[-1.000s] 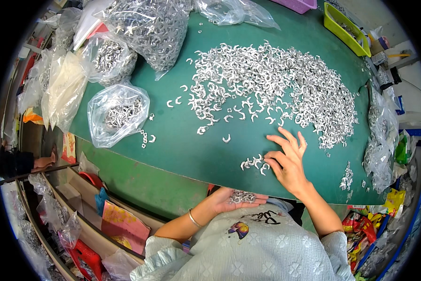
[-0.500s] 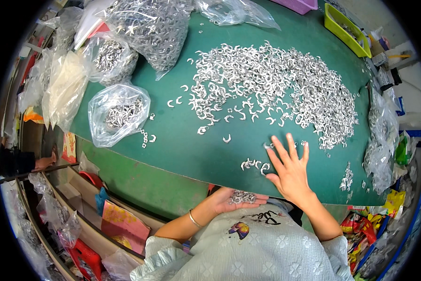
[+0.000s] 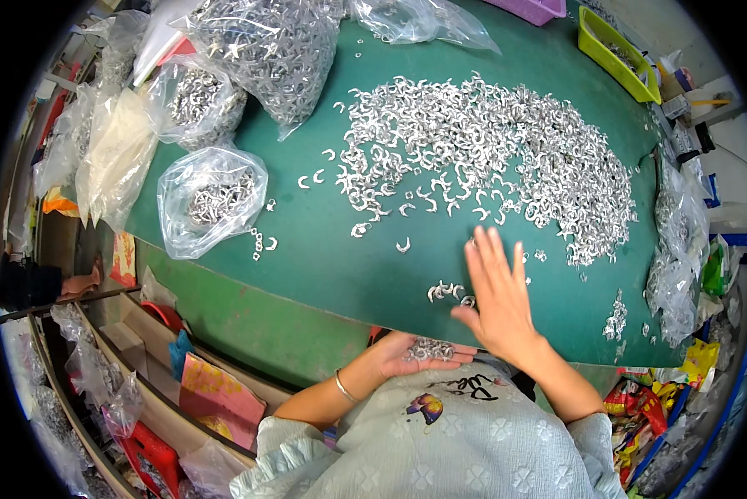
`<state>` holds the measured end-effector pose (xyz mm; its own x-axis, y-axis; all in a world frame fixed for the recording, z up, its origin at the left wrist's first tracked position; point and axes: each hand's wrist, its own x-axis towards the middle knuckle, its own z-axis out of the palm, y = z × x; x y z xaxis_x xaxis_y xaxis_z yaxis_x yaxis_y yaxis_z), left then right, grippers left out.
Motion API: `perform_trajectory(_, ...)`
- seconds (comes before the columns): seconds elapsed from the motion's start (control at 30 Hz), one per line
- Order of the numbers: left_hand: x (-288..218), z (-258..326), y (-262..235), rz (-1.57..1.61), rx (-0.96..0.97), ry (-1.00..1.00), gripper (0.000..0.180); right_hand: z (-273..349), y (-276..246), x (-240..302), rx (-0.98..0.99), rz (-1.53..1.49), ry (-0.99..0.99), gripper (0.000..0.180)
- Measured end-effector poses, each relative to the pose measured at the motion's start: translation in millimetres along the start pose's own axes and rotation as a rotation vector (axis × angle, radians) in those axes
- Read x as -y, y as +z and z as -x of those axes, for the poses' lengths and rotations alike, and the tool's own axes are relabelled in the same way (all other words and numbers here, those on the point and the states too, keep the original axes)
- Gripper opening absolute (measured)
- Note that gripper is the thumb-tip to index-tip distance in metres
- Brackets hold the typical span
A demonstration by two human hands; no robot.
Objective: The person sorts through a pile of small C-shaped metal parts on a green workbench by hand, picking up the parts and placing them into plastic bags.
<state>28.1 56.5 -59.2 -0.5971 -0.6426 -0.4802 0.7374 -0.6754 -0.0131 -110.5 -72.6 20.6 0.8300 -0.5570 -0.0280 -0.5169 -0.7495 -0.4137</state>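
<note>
Palm up, my left hand is just below the table's near edge, fingers stretched out, with a small heap of silver metal pieces resting in it. My right hand lies over the green table, fingers extended and thumb out to the side. It partly covers a short row of crescent-shaped metal pieces close to its thumb. Past the fingertips spreads a large pile of similar silver crescents. One lone crescent lies left of my right hand.
An opened clear bag of metal pieces stands at the left, near fuller bags. A yellow-green basket and a purple tray sit at the far edge. More plastic bags line the right edge.
My right hand has shifted slightly left, its fingers drawing closer together over the crescents by the thumb. The left hand stays in place.
</note>
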Motion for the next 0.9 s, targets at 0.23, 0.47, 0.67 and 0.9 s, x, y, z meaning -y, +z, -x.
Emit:
perform_trajectory(0.23,1.7,3.3,-1.5,0.069,-0.115,0.067,0.053,15.8,5.7,10.6,0.219,-0.027,-0.261,0.081)
perform_trajectory(0.47,9.2,-0.6,-31.5,0.386,0.283,-0.003,0.052,4.4,11.6,6.9,0.232,-0.177,-0.341,0.079)
perform_trajectory(0.67,28.8,-7.2,-67.1,0.651,0.478,0.012,0.048,29.6,23.7,11.5,0.414,-0.436,-0.571,0.069)
perform_trajectory(0.9,9.4,-7.5,-34.4,0.323,0.392,-0.018,0.058,-45.9,18.7,18.9,0.038,-0.223,-0.33,0.069)
